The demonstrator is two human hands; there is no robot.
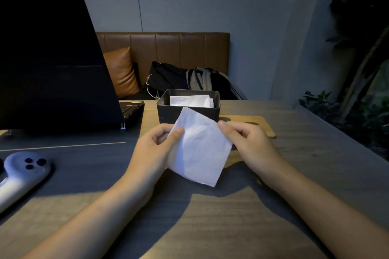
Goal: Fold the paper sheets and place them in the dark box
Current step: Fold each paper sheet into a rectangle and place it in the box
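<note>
I see both hands raised over the tabletop point(294, 174), sharing one white paper sheet point(200, 149). My left hand point(155, 147) pinches its left edge, thumb on top; my right hand point(246, 141) pinches the right corner. The sheet hangs tilted, just in front of the dark box point(189, 109), which already holds folded white sheets point(190, 101).

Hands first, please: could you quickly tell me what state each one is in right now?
Left hand: closed on the white paper sheet, pinching its left edge.
Right hand: closed on the same sheet, pinching its right corner.
</note>
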